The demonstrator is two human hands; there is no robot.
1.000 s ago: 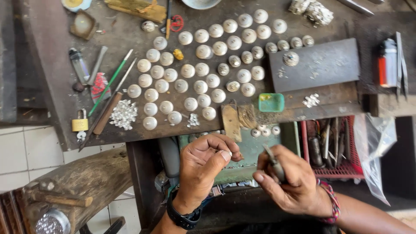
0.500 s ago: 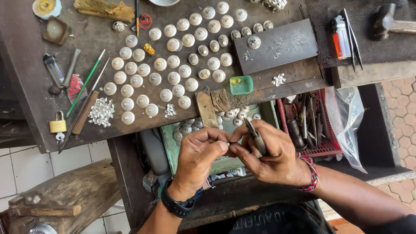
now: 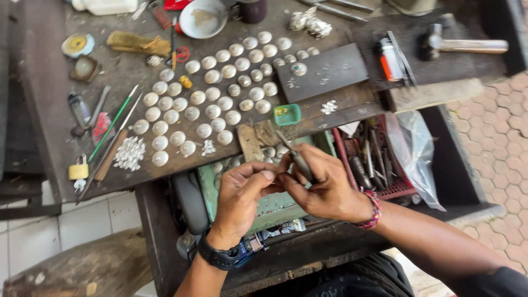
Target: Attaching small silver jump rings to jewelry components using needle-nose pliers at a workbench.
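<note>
Left fingertips (image 3: 268,176): thumb and forefinger pressed together on a tiny piece, too small to identify; it sits right at the pinch, just left of the tool tip.
Left hand (image 3: 242,201): curled, palm turned inward, black watch (image 3: 220,257) at the wrist.
Right hand (image 3: 324,190): fingers wrapped tight round the handle of the pliers (image 3: 297,159), beaded bracelet (image 3: 373,212) at the wrist.
Pliers, long axis: runs from lower right in the palm to upper left; the narrow nose points up and away from the body, toward the bench edge.
Pliers, jaws: appear together, though the tip is blurred and I cannot say for sure.
Meeting point: the two hands touch, knuckle to fingertip, above the green drawer (image 3: 275,206).
Handling note: likely best to brace both hands against each other as shown, keep the pinch light so the piece is not bent, and work the tool with small wrist turns over the drawer so a dropped piece lands inside.
Beyond the fingers: small white domes (image 3: 269,152) lie in the drawer just past the tool tip.
Farther out: rows of round domed caps (image 3: 212,94) on the workbench (image 3: 49,66), up and left of the hands.
Up-right of fingers: small green dish (image 3: 287,114), dark metal block (image 3: 324,71).
Right of hand: red basket (image 3: 393,184) of tools, clear plastic bag (image 3: 418,154).
Far left: heap of silver bits (image 3: 130,153), brass padlock (image 3: 78,171).
Far upper right: hammer (image 3: 462,44), lighter (image 3: 391,58).
</note>
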